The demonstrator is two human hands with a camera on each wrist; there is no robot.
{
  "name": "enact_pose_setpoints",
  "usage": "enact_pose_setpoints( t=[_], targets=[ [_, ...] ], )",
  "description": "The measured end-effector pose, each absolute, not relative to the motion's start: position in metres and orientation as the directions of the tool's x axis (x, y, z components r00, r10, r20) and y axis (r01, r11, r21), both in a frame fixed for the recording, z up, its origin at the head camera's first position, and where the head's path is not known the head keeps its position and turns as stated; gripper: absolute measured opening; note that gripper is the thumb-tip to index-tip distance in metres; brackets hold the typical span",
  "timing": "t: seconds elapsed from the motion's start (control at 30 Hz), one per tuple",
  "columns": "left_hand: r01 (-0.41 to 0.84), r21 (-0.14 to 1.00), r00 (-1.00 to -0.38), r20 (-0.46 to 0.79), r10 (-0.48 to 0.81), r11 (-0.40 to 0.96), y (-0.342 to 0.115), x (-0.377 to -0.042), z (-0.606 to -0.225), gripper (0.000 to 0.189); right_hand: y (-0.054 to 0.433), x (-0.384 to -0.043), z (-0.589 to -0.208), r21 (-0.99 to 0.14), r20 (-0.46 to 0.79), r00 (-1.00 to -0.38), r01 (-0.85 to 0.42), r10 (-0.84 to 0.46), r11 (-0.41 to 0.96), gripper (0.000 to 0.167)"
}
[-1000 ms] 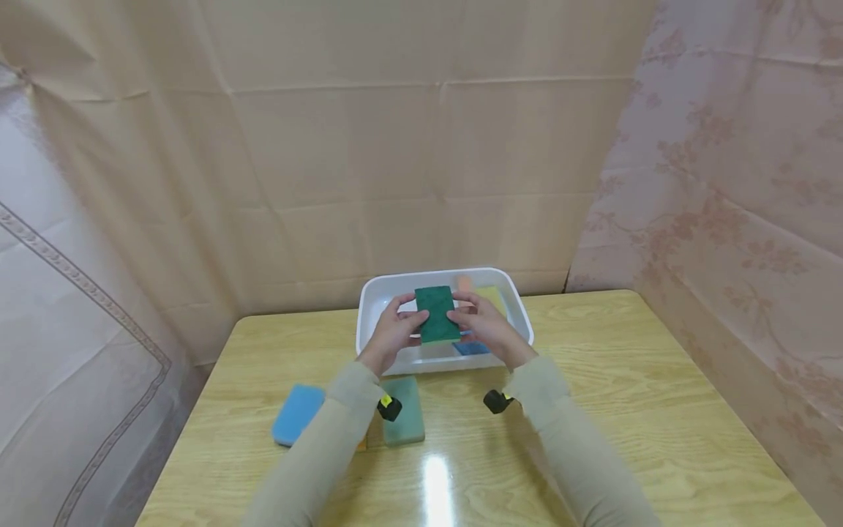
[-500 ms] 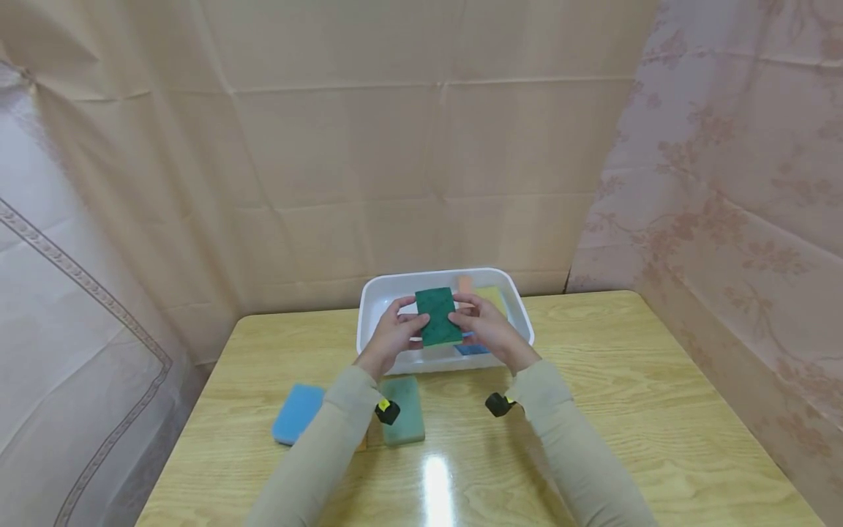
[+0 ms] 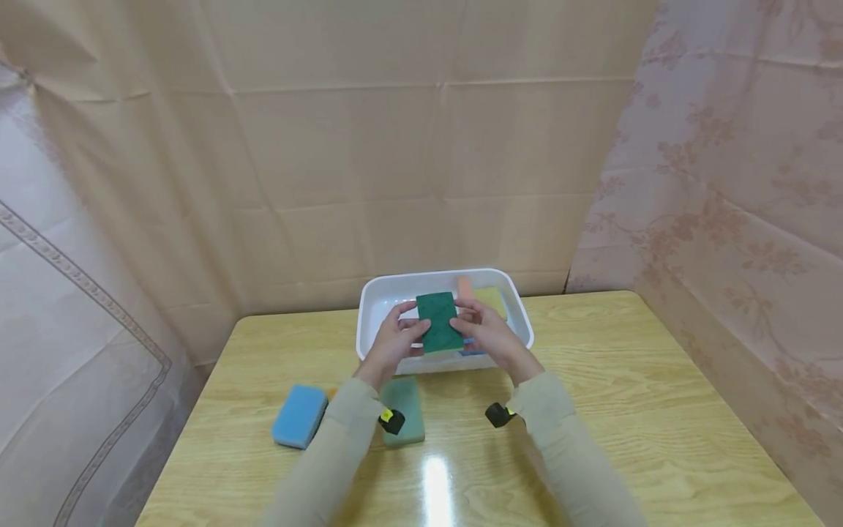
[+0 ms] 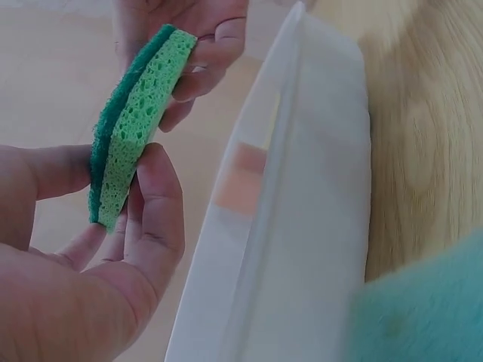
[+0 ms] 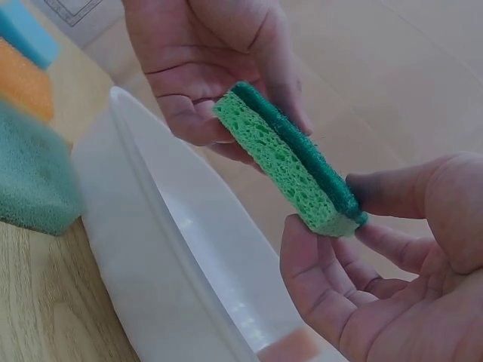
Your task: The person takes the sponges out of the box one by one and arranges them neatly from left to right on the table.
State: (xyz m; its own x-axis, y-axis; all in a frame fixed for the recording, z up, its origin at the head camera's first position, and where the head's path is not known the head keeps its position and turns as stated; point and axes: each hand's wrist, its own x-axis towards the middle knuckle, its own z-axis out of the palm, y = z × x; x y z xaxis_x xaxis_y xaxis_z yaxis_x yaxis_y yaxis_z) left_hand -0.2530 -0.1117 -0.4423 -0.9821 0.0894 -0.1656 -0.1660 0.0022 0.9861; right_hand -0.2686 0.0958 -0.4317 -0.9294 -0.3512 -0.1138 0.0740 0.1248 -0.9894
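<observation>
A scouring sponge (image 3: 440,322), dark green pad on one face and light green porous foam on the other, is held over the white tub (image 3: 435,363). My left hand (image 3: 394,342) pinches its left edge, thumb on the dark pad and fingers beneath. On the opposite edge my right hand (image 3: 490,335) pinches it the same way. The left wrist view shows the sponge (image 4: 139,121) edge-on and slightly bent, apart from the tub's rim. Inside the tub lie a peach-coloured piece (image 3: 465,287), a yellow sponge (image 3: 490,298) and a blue piece mostly hidden by my right hand.
On the wooden table (image 3: 626,380), in front of the tub, rest a blue sponge (image 3: 299,416), a teal sponge (image 3: 410,402) and an orange sponge (image 5: 26,79) largely covered by my left arm in the head view. Cloth curtains (image 3: 408,161) hang behind and at both sides.
Both hands, still pinching the green sponge, have come slightly down and nearer to me. My left forearm has shifted a little right, uncovering more of the blue sponge and a bit of the orange one.
</observation>
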Motion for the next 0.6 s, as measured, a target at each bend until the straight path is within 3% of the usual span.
enact_pose_setpoints(
  t=[0.6],
  targets=[
    [-0.127, 0.992, -0.989, -0.127, 0.081, -0.004, -0.104, -0.231, -0.459, 0.061, 0.101, -0.246, -0.444, -0.990, -0.055, -0.948, 0.010, -0.315, 0.141, 0.055]
  ],
)
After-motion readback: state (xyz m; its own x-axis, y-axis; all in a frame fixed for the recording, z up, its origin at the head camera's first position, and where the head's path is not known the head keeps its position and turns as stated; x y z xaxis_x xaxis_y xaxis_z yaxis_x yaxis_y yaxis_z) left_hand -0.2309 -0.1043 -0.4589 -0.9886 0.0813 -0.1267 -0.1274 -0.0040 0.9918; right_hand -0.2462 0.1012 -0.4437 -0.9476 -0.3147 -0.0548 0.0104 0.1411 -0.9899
